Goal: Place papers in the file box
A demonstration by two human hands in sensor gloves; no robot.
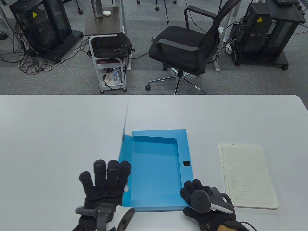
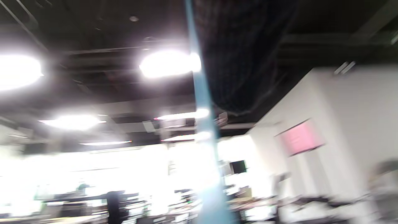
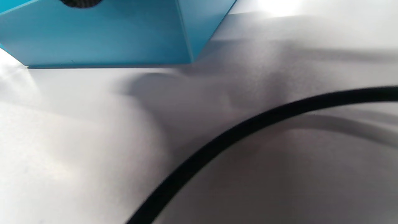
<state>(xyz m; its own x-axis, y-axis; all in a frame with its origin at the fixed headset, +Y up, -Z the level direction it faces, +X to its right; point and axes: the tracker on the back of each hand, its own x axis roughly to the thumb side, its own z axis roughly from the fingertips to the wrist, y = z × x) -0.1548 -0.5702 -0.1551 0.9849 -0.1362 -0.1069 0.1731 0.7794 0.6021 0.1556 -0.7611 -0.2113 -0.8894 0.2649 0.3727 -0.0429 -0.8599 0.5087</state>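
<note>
File box [image 1: 156, 173] lies open mid-table, empty; left hand [image 1: 105, 185], fingers spread, props its lid upright; right hand [image 1: 204, 202] grips its near-right corner; papers [image 1: 247, 175] wait at three o'clock, not yet inserted

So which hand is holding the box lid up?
The left hand, fingers spread flat against the raised lid on the file box. The right hand only rests at the box's near right corner.
</note>
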